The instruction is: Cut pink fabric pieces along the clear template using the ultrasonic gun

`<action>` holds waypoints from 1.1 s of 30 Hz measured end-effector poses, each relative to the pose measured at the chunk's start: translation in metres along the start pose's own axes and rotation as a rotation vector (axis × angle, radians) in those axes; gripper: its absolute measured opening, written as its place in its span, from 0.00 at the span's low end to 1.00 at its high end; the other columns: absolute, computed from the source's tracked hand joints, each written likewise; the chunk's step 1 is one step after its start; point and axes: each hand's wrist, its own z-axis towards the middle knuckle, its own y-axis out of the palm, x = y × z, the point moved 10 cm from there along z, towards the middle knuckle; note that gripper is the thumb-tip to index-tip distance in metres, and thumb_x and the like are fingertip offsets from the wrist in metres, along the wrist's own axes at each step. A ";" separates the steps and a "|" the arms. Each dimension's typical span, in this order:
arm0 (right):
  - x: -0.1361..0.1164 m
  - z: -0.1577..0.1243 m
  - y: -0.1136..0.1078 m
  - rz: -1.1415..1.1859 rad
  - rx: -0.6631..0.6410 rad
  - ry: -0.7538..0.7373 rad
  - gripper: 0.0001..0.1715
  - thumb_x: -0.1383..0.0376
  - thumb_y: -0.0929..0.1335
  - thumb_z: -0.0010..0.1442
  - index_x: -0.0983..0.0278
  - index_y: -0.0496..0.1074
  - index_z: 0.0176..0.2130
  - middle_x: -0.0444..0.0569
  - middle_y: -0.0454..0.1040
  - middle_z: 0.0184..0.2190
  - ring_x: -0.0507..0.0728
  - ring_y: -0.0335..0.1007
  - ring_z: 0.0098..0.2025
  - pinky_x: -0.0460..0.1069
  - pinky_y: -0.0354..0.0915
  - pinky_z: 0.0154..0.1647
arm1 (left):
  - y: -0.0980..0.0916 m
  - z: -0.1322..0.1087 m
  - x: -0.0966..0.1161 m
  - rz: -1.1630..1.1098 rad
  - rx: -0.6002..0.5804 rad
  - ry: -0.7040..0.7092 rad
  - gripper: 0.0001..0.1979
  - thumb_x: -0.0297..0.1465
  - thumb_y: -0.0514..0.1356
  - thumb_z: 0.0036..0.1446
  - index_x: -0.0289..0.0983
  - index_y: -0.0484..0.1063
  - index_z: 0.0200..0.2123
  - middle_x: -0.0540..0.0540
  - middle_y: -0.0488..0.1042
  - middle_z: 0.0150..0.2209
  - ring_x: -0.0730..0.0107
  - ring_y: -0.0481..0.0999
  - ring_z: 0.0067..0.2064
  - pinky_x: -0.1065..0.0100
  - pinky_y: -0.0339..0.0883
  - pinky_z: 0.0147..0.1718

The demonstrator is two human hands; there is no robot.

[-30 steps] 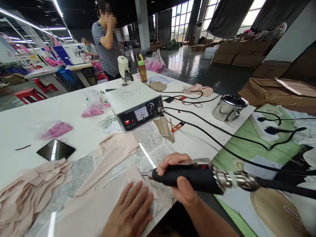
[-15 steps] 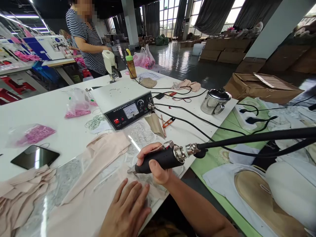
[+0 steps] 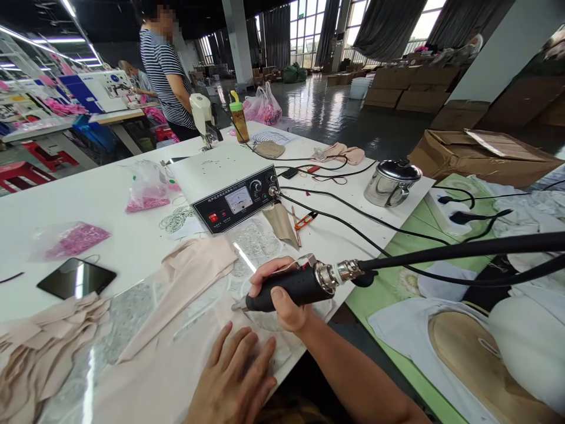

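Note:
My right hand (image 3: 282,294) is wrapped round a black handheld ultrasonic welding gun (image 3: 289,288), whose thick cable leads off to the right. The gun's metal tip points left and sits at the pale pink fabric (image 3: 176,353) on the table. Just below the tip, my left hand (image 3: 236,368) lies flat on that fabric with its fingers spread. A clear sheet with markings (image 3: 130,303) shows under and beside the fabric. Beyond my hands stands a black control box (image 3: 236,197) with a dial meter and a red switch.
Around the white table (image 3: 326,218) are a steel mug (image 3: 391,184), orange snips (image 3: 305,220), a dark tablet (image 3: 76,278), bags of pink pieces (image 3: 83,240) and a fabric pile (image 3: 44,353). Black cables cross the right side. A person (image 3: 170,76) stands beyond the table.
The whole view has shifted slightly, so things appear a little farther right. The person beyond the table has turned more away. Both my hands stay about where they were on the fabric.

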 end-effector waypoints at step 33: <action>0.002 0.002 -0.002 0.015 0.017 -0.015 0.14 0.52 0.71 0.60 0.60 0.75 0.36 0.46 0.77 0.25 0.55 0.75 0.24 0.53 0.75 0.29 | 0.015 -0.018 -0.004 0.088 0.003 -0.026 0.22 0.49 0.61 0.65 0.46 0.77 0.56 0.44 0.76 0.47 0.45 0.63 0.66 0.43 0.39 0.70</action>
